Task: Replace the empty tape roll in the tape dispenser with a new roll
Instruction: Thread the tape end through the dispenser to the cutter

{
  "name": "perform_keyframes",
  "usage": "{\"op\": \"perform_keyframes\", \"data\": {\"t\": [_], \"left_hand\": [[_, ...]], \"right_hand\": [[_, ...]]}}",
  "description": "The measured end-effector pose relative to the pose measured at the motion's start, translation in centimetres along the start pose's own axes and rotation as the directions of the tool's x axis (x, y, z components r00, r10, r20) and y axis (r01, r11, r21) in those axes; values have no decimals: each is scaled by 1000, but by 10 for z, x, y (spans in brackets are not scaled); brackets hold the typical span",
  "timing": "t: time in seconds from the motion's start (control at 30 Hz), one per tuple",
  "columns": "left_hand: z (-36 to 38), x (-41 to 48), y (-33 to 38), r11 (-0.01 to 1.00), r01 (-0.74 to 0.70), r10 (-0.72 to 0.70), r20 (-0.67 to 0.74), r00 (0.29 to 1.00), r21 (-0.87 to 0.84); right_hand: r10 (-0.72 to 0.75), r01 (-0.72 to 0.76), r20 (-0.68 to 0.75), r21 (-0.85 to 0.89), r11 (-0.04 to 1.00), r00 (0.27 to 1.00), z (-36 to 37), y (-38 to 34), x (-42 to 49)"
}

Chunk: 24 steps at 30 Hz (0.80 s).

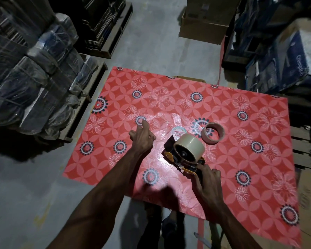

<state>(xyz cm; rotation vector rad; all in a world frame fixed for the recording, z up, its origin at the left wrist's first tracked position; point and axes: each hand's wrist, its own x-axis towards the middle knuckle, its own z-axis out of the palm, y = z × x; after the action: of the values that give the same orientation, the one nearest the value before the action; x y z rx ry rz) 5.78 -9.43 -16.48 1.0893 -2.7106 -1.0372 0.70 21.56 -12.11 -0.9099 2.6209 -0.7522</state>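
Observation:
A black and orange tape dispenser [182,161] is held above the red flowered table [241,159], its handle gripped by my right hand [207,180]. A full beige tape roll [189,148] sits on the dispenser's spindle. The empty cardboard core [212,133] lies flat on the table just beyond and right of the dispenser. My left hand [142,136] hovers left of the dispenser, index finger stretched forward, other fingers loosely curled, holding nothing. A crumpled clear wrapper with a round label [179,132] lies behind the dispenser.
Plastic-wrapped bundles on pallets [34,78] stand to the left. Cardboard boxes [206,20] sit at the far end, with blue cartons [285,56] stacked on the right. Grey concrete floor [151,42] surrounds the table. My legs show below its near edge.

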Motion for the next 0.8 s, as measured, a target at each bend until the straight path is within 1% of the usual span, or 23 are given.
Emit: {"op": "perform_keyframes", "data": {"t": [0.13,0.33,0.37,0.47,0.6,0.67,0.73,0.8], "left_hand": [[-1,-5,4,1000,-4,5,-12,1000,29],[-3,-19,14,996,90,-90,-90,992,-8],[-1,-21,12,993,113,-116,-100,988,-37],[3,-26,8,957,212,-240,-131,962,-197],[2,-28,5,943,254,-290,-154,945,-216],[-4,-27,4,959,211,-246,-187,951,-191],[-8,-30,8,984,105,-140,-261,955,-141],[-5,-43,16,999,-10,-7,-314,950,-53]], "right_hand": [[-14,14,-17,3,1000,1000,-1,3,1],[-18,17,-18,-39,999,1000,0,12,0],[-26,25,-12,-56,998,1000,0,14,-1],[-48,49,13,-108,993,999,-1,18,-3],[-55,55,6,-133,990,998,1,19,-5],[-56,57,11,-151,987,998,2,21,-4],[-57,59,17,-157,986,998,3,23,-3],[-63,65,18,-161,985,998,4,24,-3]]}}
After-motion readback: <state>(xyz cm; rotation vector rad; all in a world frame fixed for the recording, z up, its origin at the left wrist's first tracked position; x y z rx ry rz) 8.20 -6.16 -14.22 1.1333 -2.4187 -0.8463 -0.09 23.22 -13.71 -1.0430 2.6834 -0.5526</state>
